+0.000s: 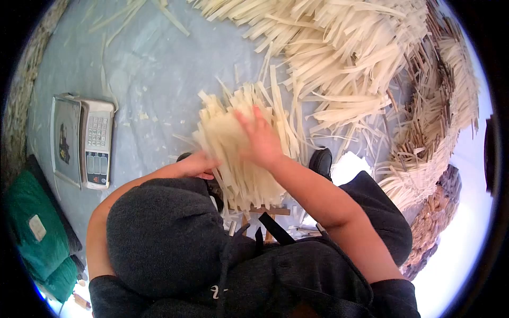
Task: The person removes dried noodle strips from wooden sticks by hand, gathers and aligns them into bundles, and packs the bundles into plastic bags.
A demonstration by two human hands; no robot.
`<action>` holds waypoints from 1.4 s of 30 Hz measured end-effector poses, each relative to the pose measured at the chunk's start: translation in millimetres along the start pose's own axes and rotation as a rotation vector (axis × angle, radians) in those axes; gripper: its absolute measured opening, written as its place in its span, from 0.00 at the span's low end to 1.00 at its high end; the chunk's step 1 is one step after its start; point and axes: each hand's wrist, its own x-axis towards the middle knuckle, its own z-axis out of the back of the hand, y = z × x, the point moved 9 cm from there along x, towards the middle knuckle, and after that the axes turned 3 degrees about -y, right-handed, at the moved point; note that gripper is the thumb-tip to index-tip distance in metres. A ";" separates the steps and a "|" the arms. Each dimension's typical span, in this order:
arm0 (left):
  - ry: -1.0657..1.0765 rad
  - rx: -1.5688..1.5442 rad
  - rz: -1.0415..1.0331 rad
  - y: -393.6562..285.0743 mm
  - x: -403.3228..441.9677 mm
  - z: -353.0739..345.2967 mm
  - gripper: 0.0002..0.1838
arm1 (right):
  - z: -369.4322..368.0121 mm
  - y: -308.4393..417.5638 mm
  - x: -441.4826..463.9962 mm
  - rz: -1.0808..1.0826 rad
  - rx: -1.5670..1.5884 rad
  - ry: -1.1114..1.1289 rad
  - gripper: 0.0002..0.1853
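Observation:
A thick bundle of pale, flat strips [236, 140], like split bamboo or wood, stands between my knees with its loose ends fanned out. My right hand [260, 139] lies on the bundle's upper right side, its fingers stretched and spread, slightly blurred by motion. Against the lower left side rests my left hand [199, 165], thumb at the strips and fingers curled in by the edge. Some of its fingertips are hard to make out. Below the bundle, part of a small wooden stool or frame [273, 211] shows.
A large heap of similar strips [344, 58] covers the upper right. Darker-edged bundles [424, 127] are stacked along the right. A digital scale [95, 143] sits on the grey floor sheet [154, 69] at left. Green sacks [40, 228] lie at lower left.

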 end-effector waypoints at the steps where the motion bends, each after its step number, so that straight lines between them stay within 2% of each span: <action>1: 0.016 0.039 -0.005 -1.2 -0.3 -2.8 0.27 | -7.3 -25.8 4.1 -0.147 0.210 0.001 0.57; 2: 0.015 0.037 -0.004 0.4 2.4 2.5 0.27 | -11.5 -48.4 5.6 -0.291 0.422 0.006 0.57; 3: -0.016 0.114 0.023 6.7 5.8 13.1 0.27 | -9.9 -60.7 5.8 -0.291 0.422 0.012 0.57; 5: -0.035 0.192 0.052 6.5 0.4 12.8 0.27 | 6.6 -83.8 1.8 -0.311 0.972 -0.151 0.56; 8: -0.096 0.180 0.055 0.6 -4.0 14.0 0.27 | -16.8 -81.9 -1.5 -0.313 1.032 -0.090 0.57; 9: 0.003 0.164 0.057 5.8 4.2 9.1 0.28 | -16.4 -88.3 2.4 -0.304 1.026 -0.097 0.57; 10: 0.102 0.144 0.069 7.7 3.0 -0.8 0.30 | -18.7 -86.6 3.5 -0.328 1.290 -0.035 0.58; 11: 0.104 0.141 0.078 9.8 3.1 0.2 0.30 | -22.7 -82.1 0.7 -0.360 1.557 0.036 0.59; 12: 0.137 0.162 0.089 11.5 3.5 0.5 0.32 | -19.2 -84.0 0.5 -0.365 1.562 0.045 0.59; 14: 0.169 0.185 0.109 14.1 -6.4 -2.0 0.34 | -14.8 -77.1 -1.0 -0.276 1.499 0.200 0.61; 15: 0.158 0.238 0.130 13.0 -9.9 0.3 0.35 | -19.3 -81.7 -1.2 -0.272 1.499 0.196 0.61; 17: 0.143 0.285 0.146 7.8 -13.3 4.9 0.36 | -11.6 -99.2 4.0 -0.171 0.884 -0.025 0.55; 21: -0.037 0.150 0.104 -9.7 -14.2 26.1 0.38 | -1.5 -116.1 17.8 -0.215 0.782 -0.173 0.53; 22: -0.105 0.115 0.064 -15.9 -14.0 33.1 0.39 | 13.5 -113.0 23.0 -0.216 0.657 -0.221 0.50; 23: -0.110 0.113 0.063 -15.2 -12.8 35.2 0.39 | 25.1 -110.5 28.9 -0.216 0.532 -0.270 0.47; 24: -0.075 0.095 0.054 -13.4 -10.0 33.4 0.38 | 26.0 -108.8 38.6 -0.214 0.535 -0.269 0.47; 26: -0.043 0.075 0.044 -7.0 -2.2 31.6 0.37 | 44.6 -102.5 59.1 -0.097 0.555 -0.461 0.42; 27: -0.058 0.115 0.078 1.2 3.0 29.7 0.36 | 38.9 -104.2 67.9 -0.095 0.557 -0.458 0.42; 29: -0.075 0.153 0.111 14.3 9.7 31.2 0.34 | -4.2 -83.5 87.5 -0.111 0.437 0.080 0.36; 30: -0.082 0.172 0.100 17.7 12.5 34.2 0.32 | -0.1 -82.0 95.2 -0.104 0.438 0.081 0.36; 32: -0.087 0.182 0.097 21.3 14.0 37.1 0.30 | 31.7 -55.2 89.4 -0.275 0.055 0.549 0.32; 34: -0.031 0.247 0.073 20.7 13.0 33.3 0.27 | 47.8 -29.1 118.8 -0.211 0.148 0.302 0.32; 36: -0.026 0.275 0.072 27.1 18.3 33.9 0.26 | 28.5 7.3 151.4 0.101 0.250 -0.226 0.33; 38: -0.012 0.309 0.067 22.6 17.0 31.1 0.26 | 9.7 41.7 158.7 0.200 0.236 -0.341 0.32; 40: -0.108 0.298 0.128 13.7 9.0 33.6 0.27 | -52.8 60.2 164.8 0.270 0.232 0.343 0.30; 42: -0.121 0.184 0.095 21.0 12.2 36.5 0.27 | -69.0 75.3 136.6 0.337 0.145 0.470 0.29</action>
